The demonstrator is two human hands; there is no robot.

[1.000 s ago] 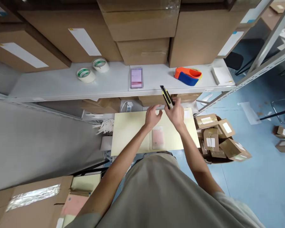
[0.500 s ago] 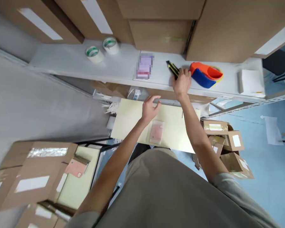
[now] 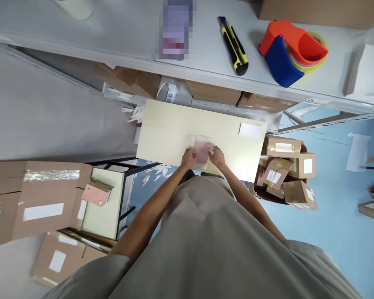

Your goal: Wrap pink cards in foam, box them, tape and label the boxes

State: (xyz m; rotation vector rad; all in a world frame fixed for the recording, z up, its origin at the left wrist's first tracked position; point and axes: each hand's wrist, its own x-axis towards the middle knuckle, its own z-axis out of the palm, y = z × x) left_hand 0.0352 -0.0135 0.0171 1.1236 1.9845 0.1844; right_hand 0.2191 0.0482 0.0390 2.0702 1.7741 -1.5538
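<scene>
A pink notebook-like item (image 3: 201,152) in a clear plastic sleeve lies on the pale yellow tabletop (image 3: 168,124) in front of my body. My left hand (image 3: 188,158) is at its left edge with the fingers curled against it. At the right edge, my right hand (image 3: 217,157) pinches the sleeve near the item's small tab. Fine detail under the fingertips is hidden. A white paper slip (image 3: 249,130) rests on the tabletop to the right.
Above the table runs a grey shelf (image 3: 118,45) bearing a yellow-black box cutter (image 3: 233,46), an orange-blue tape dispenser (image 3: 282,62), a tape roll (image 3: 79,8) and white papers (image 3: 369,70). Cardboard boxes (image 3: 276,170) pile up on the right. Another pink item (image 3: 95,194) sits at left.
My right hand has left the box cutter on the shelf and come down to the pink item. My left hand has lowered to its left edge. The view has tilted down; the white slip now shows.
</scene>
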